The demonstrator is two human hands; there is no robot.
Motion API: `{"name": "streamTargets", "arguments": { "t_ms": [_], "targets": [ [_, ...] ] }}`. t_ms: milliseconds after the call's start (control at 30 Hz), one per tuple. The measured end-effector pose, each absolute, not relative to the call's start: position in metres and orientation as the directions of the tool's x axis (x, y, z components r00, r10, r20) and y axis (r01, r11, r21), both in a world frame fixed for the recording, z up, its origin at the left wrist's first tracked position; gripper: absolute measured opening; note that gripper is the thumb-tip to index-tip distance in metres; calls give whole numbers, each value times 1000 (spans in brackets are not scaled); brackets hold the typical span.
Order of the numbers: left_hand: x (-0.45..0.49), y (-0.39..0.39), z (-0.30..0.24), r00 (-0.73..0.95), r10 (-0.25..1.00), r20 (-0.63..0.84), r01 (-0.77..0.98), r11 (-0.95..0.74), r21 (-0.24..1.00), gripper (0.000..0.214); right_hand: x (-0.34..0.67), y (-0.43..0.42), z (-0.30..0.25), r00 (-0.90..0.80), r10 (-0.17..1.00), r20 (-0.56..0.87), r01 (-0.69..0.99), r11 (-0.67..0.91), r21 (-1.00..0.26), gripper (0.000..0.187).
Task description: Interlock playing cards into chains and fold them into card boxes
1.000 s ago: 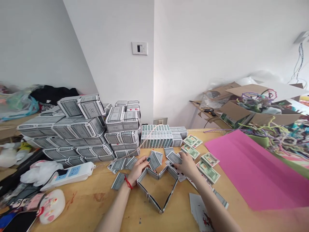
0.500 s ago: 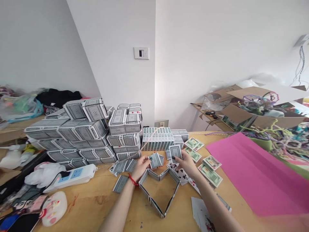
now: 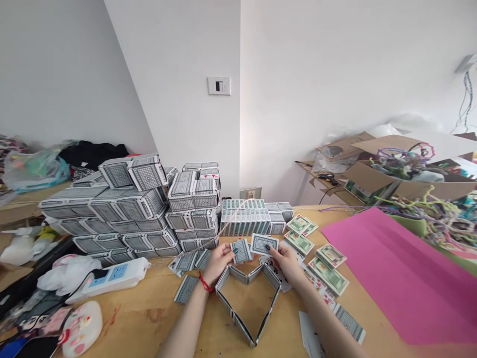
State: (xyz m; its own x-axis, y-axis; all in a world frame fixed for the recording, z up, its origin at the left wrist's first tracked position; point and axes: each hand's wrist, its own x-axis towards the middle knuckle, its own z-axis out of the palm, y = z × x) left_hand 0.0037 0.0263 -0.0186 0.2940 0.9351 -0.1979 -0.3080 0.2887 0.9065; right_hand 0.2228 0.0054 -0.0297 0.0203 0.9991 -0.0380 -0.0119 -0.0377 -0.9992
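Between thumb and fingers, my left hand [image 3: 220, 261] grips a grey-backed playing card [image 3: 241, 251], back side up. My right hand [image 3: 285, 258] pinches another playing card [image 3: 264, 244] turned sideways, its patterned back facing me. The two cards are held side by side, close together. Below them a heart-shaped outline made of folded cards [image 3: 238, 324] stands on edge on the wooden table, between my forearms. Loose face-up cards [image 3: 272, 268] lie partly hidden under my right hand. More grey-backed cards [image 3: 186, 289] lie beside my left wrist.
Stacked blocks made of cards [image 3: 122, 204] rise at the back left. A row of card boxes [image 3: 245, 219] stands at the back middle. Green card packs [image 3: 328, 276] and a pink sheet [image 3: 398, 273] lie to the right. A white power strip [image 3: 115, 278] sits at left.
My right hand has turned its card from upright to sideways and brought it left, nearer the left hand's card. My left hand has hardly moved. The camera view has shifted slightly.
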Motion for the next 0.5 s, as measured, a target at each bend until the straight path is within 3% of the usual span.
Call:
{"name": "streamTargets", "arguments": {
  "t_ms": [333,500],
  "targets": [
    [4,25,-19,284,943,-175,-298,260,918,38,215,6,-33,-118,988,100,186,121,-975,38],
    [6,24,-21,252,948,-195,-274,263,925,34,214,7,-35,-147,985,89,254,125,-959,37]
  ]
}}
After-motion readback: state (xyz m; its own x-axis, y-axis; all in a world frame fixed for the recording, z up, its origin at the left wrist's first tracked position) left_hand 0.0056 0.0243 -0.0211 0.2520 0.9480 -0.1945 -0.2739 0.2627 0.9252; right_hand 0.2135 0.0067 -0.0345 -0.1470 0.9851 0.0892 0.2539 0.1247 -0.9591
